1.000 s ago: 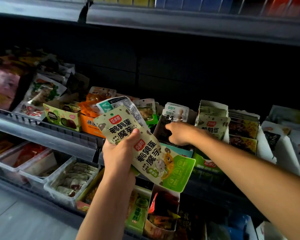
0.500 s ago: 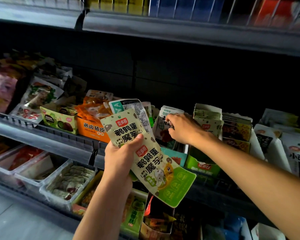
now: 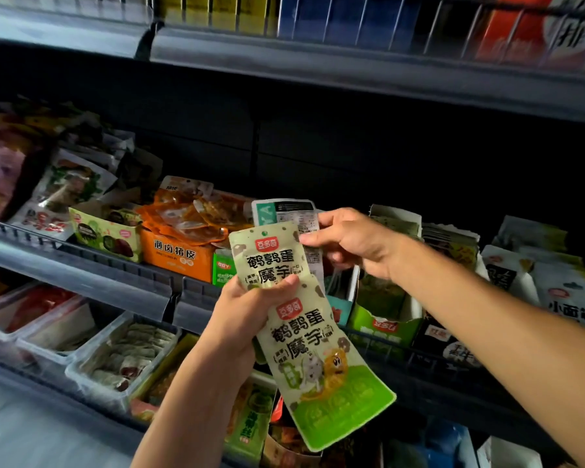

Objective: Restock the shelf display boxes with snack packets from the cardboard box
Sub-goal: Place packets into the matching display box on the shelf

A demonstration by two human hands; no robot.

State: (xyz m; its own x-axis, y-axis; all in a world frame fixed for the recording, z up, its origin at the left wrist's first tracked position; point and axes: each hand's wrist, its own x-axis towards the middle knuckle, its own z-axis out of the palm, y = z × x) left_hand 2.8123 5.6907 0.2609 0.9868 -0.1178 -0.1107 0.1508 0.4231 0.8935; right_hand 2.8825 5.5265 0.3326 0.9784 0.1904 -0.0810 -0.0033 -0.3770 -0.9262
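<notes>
— Green-and-cream foil, three snack packets (image 3: 304,319) fanned in front of the middle shelf (image 3: 81,265), well clear of any box. Held low by the left hand (image 3: 240,319), thumb clamped across the front where the top two overlap.

— And the right hand (image 3: 352,244)?

— Reaching in from the shelf side, fingertips (image 3: 306,238) pinching the upper right edge of the fan; seems to be on the rear packet (image 3: 284,212), the one showing its printed back. Hard to say whether on that one alone or on the front one too.

— So which step, then?

— Peeling one packet off the bunch, by the look of it. Not yet placed anywhere.

— Bound for where?

— Probably the green display box (image 3: 385,324) just right of the fan, front lip low, a few matching packets standing inside and room left at the front. Only a guess from the matching print.

— Needs what next?

— Sliding one packet free without dragging its neighbours, so a firmer squeeze from the left while the right pulls up and away. Then turning it face forward, standing it upright behind the lip.

— Anything near enough to snag?

— Orange box (image 3: 176,256) and small green packet (image 3: 222,268) just left of the fan, dark-printed box (image 3: 450,336) crowding the right. Cardboard supply box not in view.
</notes>
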